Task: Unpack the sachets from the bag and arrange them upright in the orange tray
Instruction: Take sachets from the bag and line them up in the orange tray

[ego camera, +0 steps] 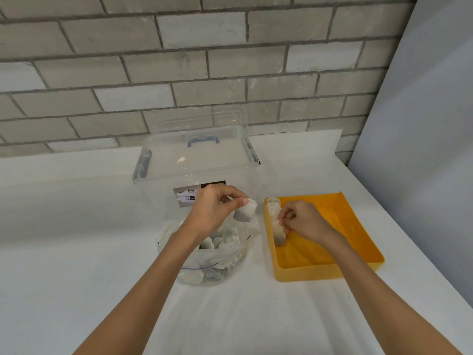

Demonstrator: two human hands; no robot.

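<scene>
Risks at this stage. The row of sachets (274, 219) stands on edge along the left wall of the orange tray (320, 274), with nothing propping its open side; if the right hand (304, 221) lets go carelessly, the nearest sachet is likely to tip flat onto the tray floor and may take its neighbours with it. The loose sachet (245, 210) hangs from one upper edge only, so a weak pinch could drop it onto the table (76, 252) between bag and tray. The bag (215, 260) is soft, open-mouthed and full; a knock from the left forearm could spill it.

Positions. The left hand (212, 208) hovers above the bag, in front of the clear lidded box (194, 160), thumb and fingertips pinching the loose sachet, which dangles to the hand's right, just beside the tray's left rim and apart from it. The right hand is inside the tray, fingers curled, pinching the top of the nearest sachet in the row; that sachet lies directly to the hand's left, touching the fingertips and the tray's left wall.
</scene>
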